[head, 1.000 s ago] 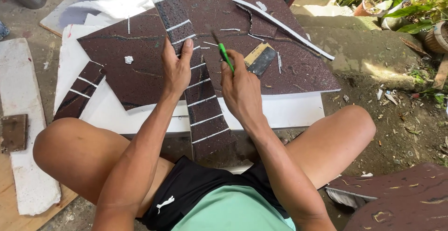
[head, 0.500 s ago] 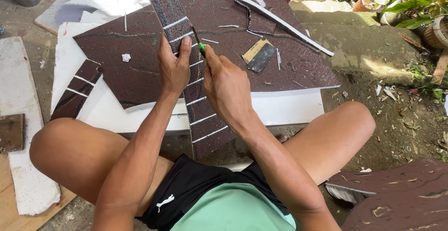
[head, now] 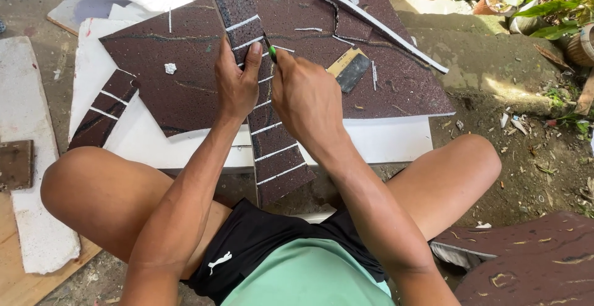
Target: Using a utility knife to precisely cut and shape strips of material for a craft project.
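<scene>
Sitting position: the person sits low at the bottom of the frame, knees spread to the left and right, both arms reaching up to the middle.
Left hand: the left hand (head: 238, 83) lies flat on the long brown strip (head: 263, 105), fingers together and stretched, pressing it down; it grips nothing.
Right hand: the right hand (head: 306, 99) is closed as a fist around the green cutter (head: 272, 51), just right of the left hand and touching it at the thumb side.
Cutter: only its green tip shows above the fist, at the right edge of the strip, upper centre of the frame; I cannot tell if a blade is out.
Strip: it runs from the top centre down to the lower centre, a little tilted, with white cross lines along its length; it lies over the big brown sheet (head: 185, 77).
Sheet: it rests on a white board (head: 383, 142) in the middle of the frame.
Second strip: a shorter brown piece with white lines (head: 102, 117) lies at the left, well apart from the hands.
Small block: a tan and dark block (head: 349, 69) lies on the sheet, near the right hand, upper right of centre.
White sliver: a long thin white strip (head: 383, 30) lies diagonal in the upper right.
</scene>
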